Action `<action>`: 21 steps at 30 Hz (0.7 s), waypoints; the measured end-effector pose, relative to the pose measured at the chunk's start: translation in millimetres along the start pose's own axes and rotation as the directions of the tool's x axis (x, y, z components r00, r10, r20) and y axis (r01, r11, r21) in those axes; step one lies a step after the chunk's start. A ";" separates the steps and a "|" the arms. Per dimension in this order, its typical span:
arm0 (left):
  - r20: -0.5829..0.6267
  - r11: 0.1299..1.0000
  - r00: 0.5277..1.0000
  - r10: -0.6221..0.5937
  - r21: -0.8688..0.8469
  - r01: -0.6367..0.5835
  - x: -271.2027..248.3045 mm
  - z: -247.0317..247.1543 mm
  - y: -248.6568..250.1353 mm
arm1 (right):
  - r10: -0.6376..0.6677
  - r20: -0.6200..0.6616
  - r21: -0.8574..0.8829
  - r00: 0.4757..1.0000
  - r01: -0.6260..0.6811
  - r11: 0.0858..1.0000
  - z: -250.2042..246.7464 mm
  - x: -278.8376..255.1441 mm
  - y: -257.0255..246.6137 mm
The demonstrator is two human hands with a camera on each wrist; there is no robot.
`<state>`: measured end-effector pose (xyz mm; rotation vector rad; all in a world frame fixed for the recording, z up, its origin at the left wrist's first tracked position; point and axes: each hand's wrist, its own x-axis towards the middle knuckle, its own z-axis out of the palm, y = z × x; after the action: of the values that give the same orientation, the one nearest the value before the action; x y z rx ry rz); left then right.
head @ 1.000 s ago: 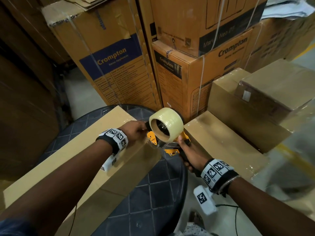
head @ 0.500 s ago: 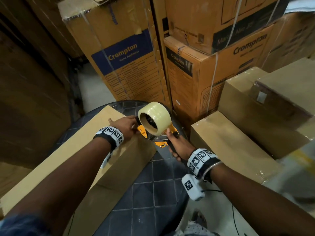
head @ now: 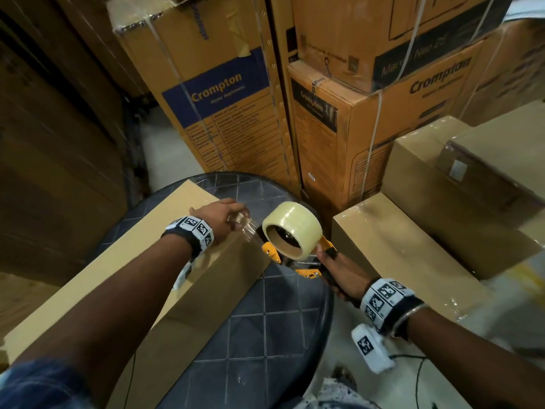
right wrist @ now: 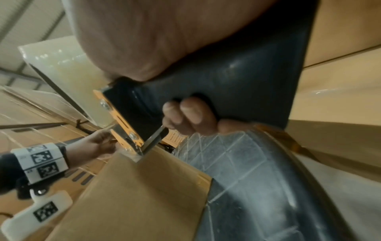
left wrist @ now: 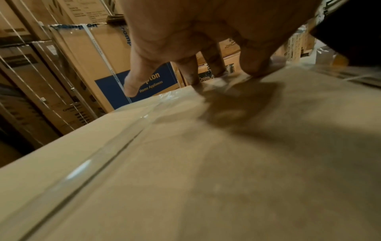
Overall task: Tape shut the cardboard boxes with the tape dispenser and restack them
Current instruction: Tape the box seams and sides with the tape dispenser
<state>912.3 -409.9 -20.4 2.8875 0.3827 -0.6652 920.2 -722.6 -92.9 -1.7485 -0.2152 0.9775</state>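
Tape dispenser (head: pixel 290 246) within right fingers (right wrist: pixel 189 114)

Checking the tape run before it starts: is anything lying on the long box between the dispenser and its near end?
Only the left hand and forearm, over the far end of the long box beside the tape dispenser; nothing else visible.
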 end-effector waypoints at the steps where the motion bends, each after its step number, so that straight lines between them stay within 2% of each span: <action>1: -0.002 1.000 1.000 -0.005 0.011 0.005 -0.2 -0.4 1.6 | 0.004 -0.007 0.014 1.000 -0.004 1.000 -1.2 -1.4 4.3; 4: -0.020 0.994 1.000 -0.015 0.108 0.017 0.5 1.7 13.0 | -0.001 -0.018 0.057 1.000 0.002 0.998 -1.7 -2.0 14.1; 9: 0.043 0.979 0.990 0.135 0.147 -0.139 1.5 7.5 33.8 | -0.049 -0.028 0.086 0.998 0.051 0.995 -2.3 -0.5 22.7; 14: 0.119 0.928 0.988 0.096 0.349 -0.132 10.9 33.5 44.5 | -0.032 -0.027 0.081 0.999 0.034 0.996 -2.6 -0.7 25.5; 21: 0.021 0.985 0.999 0.050 0.162 -0.053 6.7 43.1 50.3 | 0.055 -0.017 0.017 0.998 -0.054 0.998 2.8 13.8 30.0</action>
<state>914.5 -465.3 -57.1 3.0306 0.2622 -0.7451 918.0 -725.1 -125.9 -1.7548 -0.1482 1.0001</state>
